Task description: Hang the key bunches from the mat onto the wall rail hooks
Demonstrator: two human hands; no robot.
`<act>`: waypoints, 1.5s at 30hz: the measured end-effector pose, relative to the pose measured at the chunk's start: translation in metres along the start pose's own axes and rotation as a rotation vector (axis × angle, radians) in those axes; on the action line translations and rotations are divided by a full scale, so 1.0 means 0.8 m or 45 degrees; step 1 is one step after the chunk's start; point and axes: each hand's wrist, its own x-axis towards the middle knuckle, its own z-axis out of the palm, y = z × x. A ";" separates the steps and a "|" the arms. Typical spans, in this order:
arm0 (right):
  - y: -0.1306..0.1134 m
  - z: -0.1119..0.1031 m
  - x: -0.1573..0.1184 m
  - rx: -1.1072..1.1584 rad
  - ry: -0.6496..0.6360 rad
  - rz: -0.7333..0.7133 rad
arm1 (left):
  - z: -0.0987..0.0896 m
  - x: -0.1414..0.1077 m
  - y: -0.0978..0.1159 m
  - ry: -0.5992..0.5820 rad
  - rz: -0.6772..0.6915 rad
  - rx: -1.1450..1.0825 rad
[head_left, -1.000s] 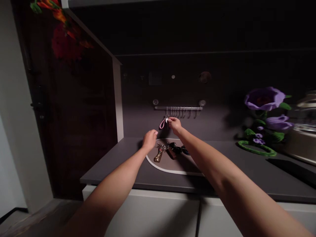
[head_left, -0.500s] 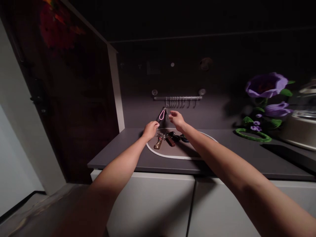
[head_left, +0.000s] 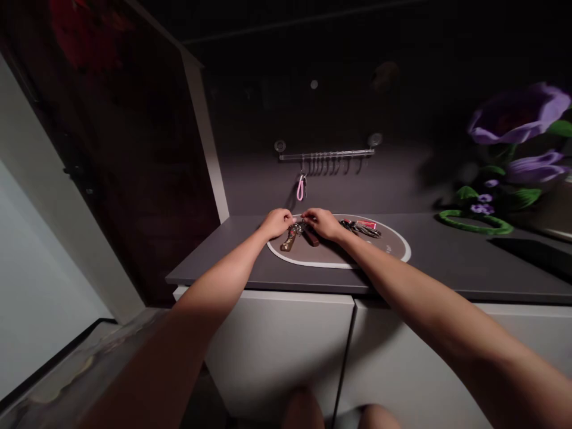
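Key ring [head_left: 297, 227] is lying on an oval mat [head_left: 333, 256], between left hand [head_left: 277, 223] and right hand [head_left: 322, 224]; both are closed narrowly there, but holding cannot be told. Such small rings are best handled slowly by fingertips.

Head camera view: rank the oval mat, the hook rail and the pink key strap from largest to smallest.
1. Oval mat
2. Hook rail
3. Pink braided key strap

The mat sits nearer the camera, so its lead over the rail may be exaggerated.
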 end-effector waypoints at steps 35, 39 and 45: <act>-0.002 0.009 0.010 0.280 0.059 0.100 | -0.001 0.008 0.002 0.013 -0.061 -1.035; -0.004 0.009 0.011 0.661 0.068 0.136 | -0.001 0.009 0.004 0.052 -0.132 -1.267; -0.013 0.003 0.010 1.105 0.105 0.153 | -0.004 0.010 0.011 0.094 -0.210 -1.489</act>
